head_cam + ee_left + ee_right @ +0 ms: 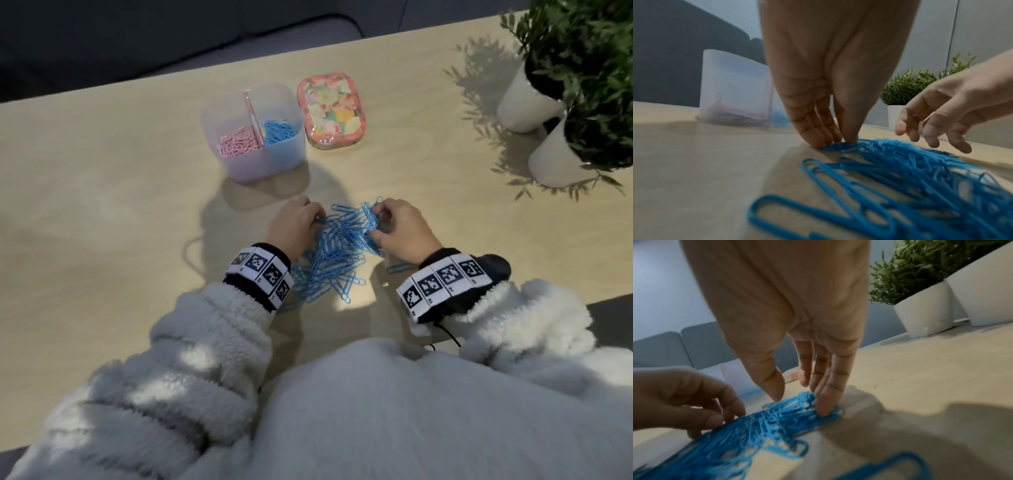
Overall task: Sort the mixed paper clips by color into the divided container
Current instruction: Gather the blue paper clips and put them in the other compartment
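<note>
Dozens of blue paper clips (335, 253) lie heaped on the table (102, 205) between both hands. The left wrist view shows the left hand (818, 81) pinching clips at the heap's edge, thumb against fingertips. The right wrist view shows the right hand (787, 313) spread, its straight fingertips pressing the heap. Only the head view looks into the divided container (274, 161) beyond: pink clips (238, 142) left, sorted blue clips (279, 130) right, with a floral tin (330, 109) beside it.

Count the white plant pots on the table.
2. One white round plant pot far right on the light wooden table; the second white pot beside it, nearer the person. Others may be off-frame.
</note>
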Tool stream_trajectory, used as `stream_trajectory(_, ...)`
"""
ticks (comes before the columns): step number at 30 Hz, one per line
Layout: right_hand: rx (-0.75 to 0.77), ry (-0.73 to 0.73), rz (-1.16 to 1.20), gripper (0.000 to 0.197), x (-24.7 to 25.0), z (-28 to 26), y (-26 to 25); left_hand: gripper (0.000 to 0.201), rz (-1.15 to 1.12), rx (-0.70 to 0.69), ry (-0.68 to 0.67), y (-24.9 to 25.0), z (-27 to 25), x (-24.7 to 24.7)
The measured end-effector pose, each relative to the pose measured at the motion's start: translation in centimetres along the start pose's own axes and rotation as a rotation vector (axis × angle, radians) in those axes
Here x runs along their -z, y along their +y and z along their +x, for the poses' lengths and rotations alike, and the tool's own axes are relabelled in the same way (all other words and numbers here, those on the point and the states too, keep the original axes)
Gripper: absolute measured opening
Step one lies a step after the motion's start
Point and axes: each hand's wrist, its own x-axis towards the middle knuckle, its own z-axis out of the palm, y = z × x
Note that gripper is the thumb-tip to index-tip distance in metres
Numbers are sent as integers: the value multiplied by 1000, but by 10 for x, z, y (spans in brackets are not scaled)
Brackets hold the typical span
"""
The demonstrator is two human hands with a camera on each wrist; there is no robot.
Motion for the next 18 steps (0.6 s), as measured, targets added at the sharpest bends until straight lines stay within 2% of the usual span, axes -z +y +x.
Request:
stream_trajectory(2,30,9,-81,46,7,1,1,25,5,23,0,-1,1,3)
stream_trajectory(5,39,-113,-267,71,9,-2,2,31,54,25,-49,0,3,5)
stream_trajectory(7,87,-146,-326,74,1,-4,-1,29,98,4,-95,6,6,5)
stream_trajectory(13,296,-64,-334,27,-15,-3,-12,21,137,9,-131,16,9,1)
stream_trajectory(15,331,-54,-359,20,-15,-2,-15,19,150,2,-114,14,8,0)
stream_trajectory(18,316,-54,-390,20,-7,2,-17,20,159,7,-84,8,5,-2)
